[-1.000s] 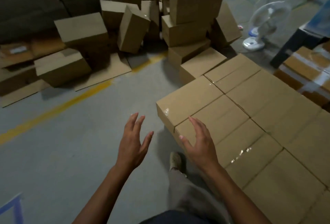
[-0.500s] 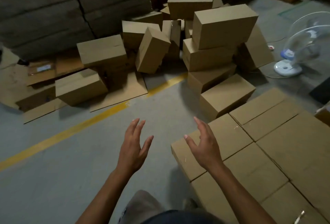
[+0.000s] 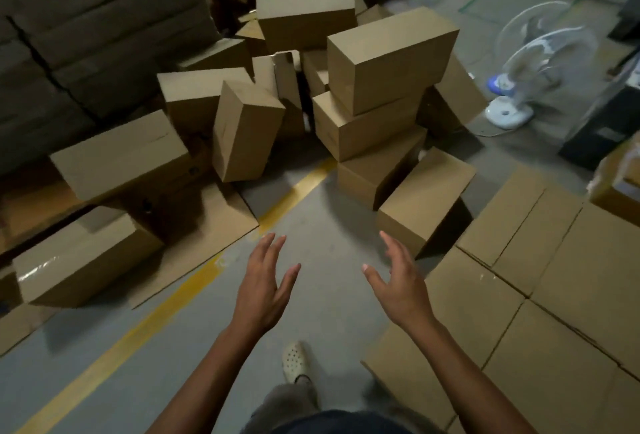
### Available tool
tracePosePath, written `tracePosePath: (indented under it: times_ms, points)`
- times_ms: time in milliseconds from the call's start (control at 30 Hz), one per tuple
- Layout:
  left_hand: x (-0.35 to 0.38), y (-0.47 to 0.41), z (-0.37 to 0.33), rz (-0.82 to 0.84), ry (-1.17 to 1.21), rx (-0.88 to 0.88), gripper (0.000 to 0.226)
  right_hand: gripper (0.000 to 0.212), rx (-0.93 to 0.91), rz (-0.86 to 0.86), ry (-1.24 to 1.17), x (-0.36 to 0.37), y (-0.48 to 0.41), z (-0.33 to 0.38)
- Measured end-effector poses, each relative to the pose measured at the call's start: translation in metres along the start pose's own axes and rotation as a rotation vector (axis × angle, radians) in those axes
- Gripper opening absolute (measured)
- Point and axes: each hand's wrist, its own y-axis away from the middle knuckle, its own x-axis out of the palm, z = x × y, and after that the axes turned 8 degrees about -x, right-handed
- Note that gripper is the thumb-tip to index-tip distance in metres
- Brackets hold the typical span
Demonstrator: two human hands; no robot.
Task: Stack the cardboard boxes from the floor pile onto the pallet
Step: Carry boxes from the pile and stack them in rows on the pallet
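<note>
A jumbled pile of brown cardboard boxes (image 3: 377, 63) lies on the grey floor ahead. The nearest pile box (image 3: 420, 201) sits tilted just beyond my right hand. At the right, a flat layer of stacked boxes (image 3: 540, 281) covers the pallet, which itself is hidden. My left hand (image 3: 265, 286) and my right hand (image 3: 398, 283) are both held out over the bare floor, fingers spread, palms facing each other, holding nothing. Neither hand touches a box.
A yellow floor line (image 3: 194, 277) runs diagonally under the pile. Flattened cardboard sheets (image 3: 211, 225) lie at the left beside two loose boxes (image 3: 83, 257). A white pedestal fan (image 3: 533, 66) stands at the back right. My shoe (image 3: 294, 361) is below my hands.
The view has swung away from the pallet toward the pile, which now looks closer. My right hand has come off the stacked boxes and both hands reach out over the floor.
</note>
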Motion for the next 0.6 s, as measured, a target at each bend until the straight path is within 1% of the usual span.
tracePosePath:
  times_ms: [133,300,433,600]
  points:
    - [-0.015,-0.081,0.004,0.08,-0.014,0.066,0.069,0.07,0.084,-0.067,-0.006,0.012,-0.045,0.018]
    - [0.004,-0.165,-0.017,0.195,-0.006,0.144,0.068,0.071,0.189,-0.17,0.0,0.0,-0.088,0.011]
    - [0.034,-0.222,-0.05,0.299,0.006,0.17,0.068,0.073,0.283,-0.258,-0.022,-0.02,-0.124,-0.017]
    - [0.097,-0.309,-0.096,0.406,0.019,0.157,0.058,0.073,0.397,-0.341,-0.062,-0.051,-0.186,-0.082]
